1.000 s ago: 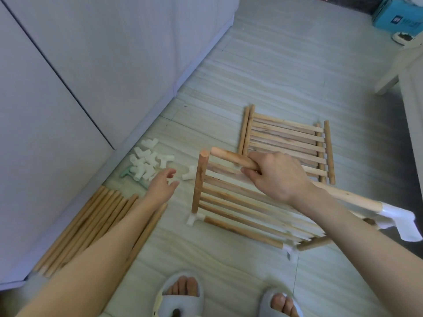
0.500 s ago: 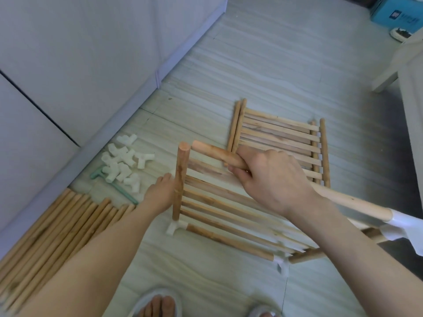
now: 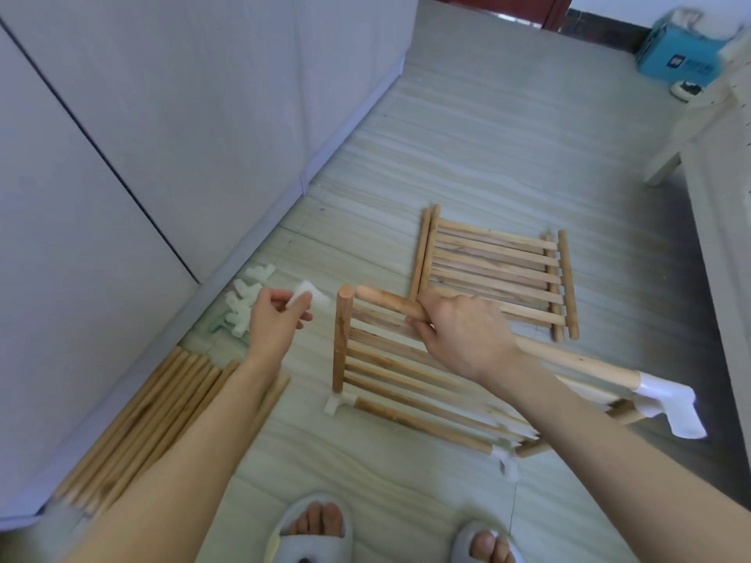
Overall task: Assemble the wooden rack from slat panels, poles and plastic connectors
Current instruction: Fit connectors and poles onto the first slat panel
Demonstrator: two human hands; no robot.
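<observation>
Head view, looking down at a tiled floor. Left hand (image 3: 276, 323) pinches a white plastic connector (image 3: 307, 301), lifted just right of the connector pile (image 3: 244, 308). Right hand (image 3: 459, 331) curls round a horizontal pole (image 3: 386, 303), whose free end sits beside an upright pole (image 3: 340, 339) on the part-built rack (image 3: 410, 384). Spare poles (image 3: 134, 420) lie near left; a slat panel (image 3: 498, 270) lies farther off. Likely step: capping these two ends, though the connector's shape is blurred. Next move calls for aligning its sockets.

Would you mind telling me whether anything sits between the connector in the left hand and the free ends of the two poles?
Nothing visible does. The connector in the left hand has open air across to the upright pole's top and the held pole's tip.
</observation>
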